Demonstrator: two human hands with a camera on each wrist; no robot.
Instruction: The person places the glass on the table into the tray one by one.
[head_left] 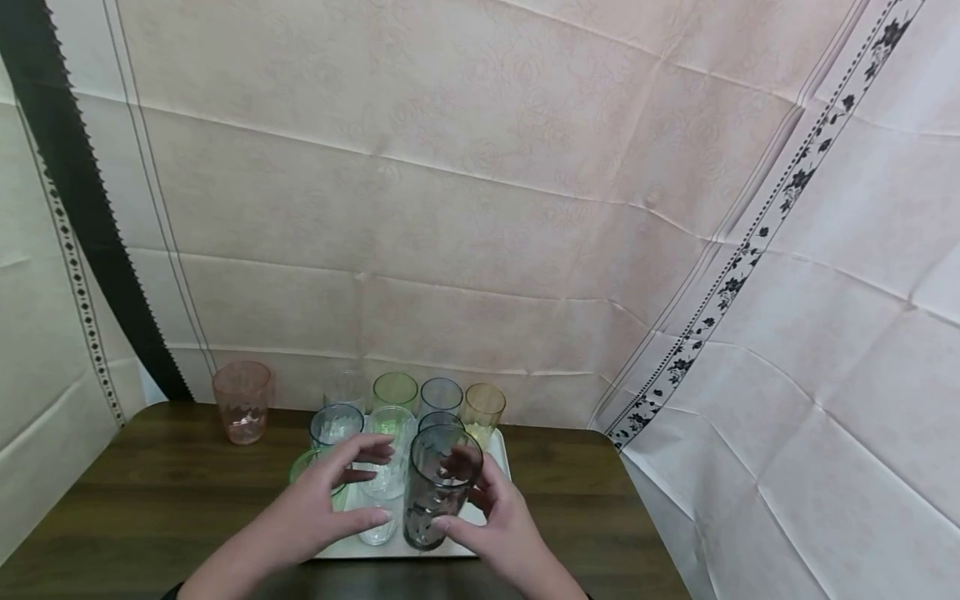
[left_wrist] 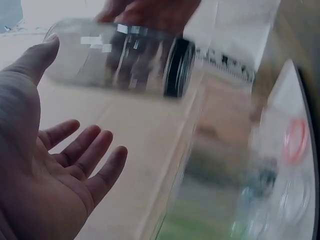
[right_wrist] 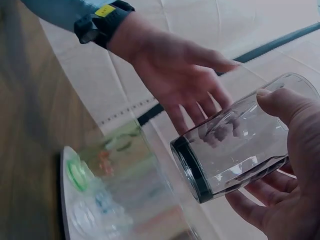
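My right hand grips a smoky grey drinking glass by its side, thumb in front and fingers behind. The glass stands mouth up over the front right part of the white tray, its dark thick base facing down. Across from it, my left hand is spread, thumb apart from the fingers, near the clear glass in the head view. In the left wrist view the left fingers hold nothing, and the thumb tip overlaps the grey glass.
Several glasses crowd the tray, among them a blue one, a green one and an amber one. A pink glass stands apart on the wooden table at the left. A patterned cloth hangs behind.
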